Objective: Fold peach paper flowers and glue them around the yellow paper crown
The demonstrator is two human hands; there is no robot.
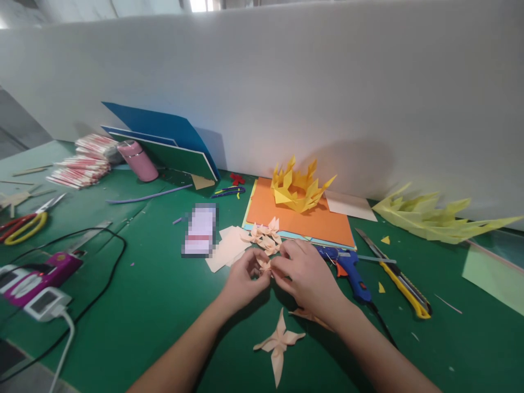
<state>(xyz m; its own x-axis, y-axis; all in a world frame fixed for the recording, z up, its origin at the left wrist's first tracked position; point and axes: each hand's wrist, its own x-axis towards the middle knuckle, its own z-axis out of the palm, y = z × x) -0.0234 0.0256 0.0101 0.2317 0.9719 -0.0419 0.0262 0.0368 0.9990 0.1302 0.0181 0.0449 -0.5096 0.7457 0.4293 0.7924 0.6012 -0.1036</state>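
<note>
Between the fingertips of both hands is a small peach folded-paper flower, partly covered by the fingers. My left hand pinches it from the left. My right hand grips its right side with bent fingers. Just beyond them lie several finished-looking peach paper flowers in a cluster. A four-pointed peach paper piece rests on the table nearer to me, and another peach piece is half hidden under my right forearm. Loose peach sheets lie to the left.
Right of my hands are a blue hot glue gun and a yellow utility knife. A yellow paper crown stands on orange sheets. On the left are a phone, scissors, a purple power strip with cables and a pink bottle.
</note>
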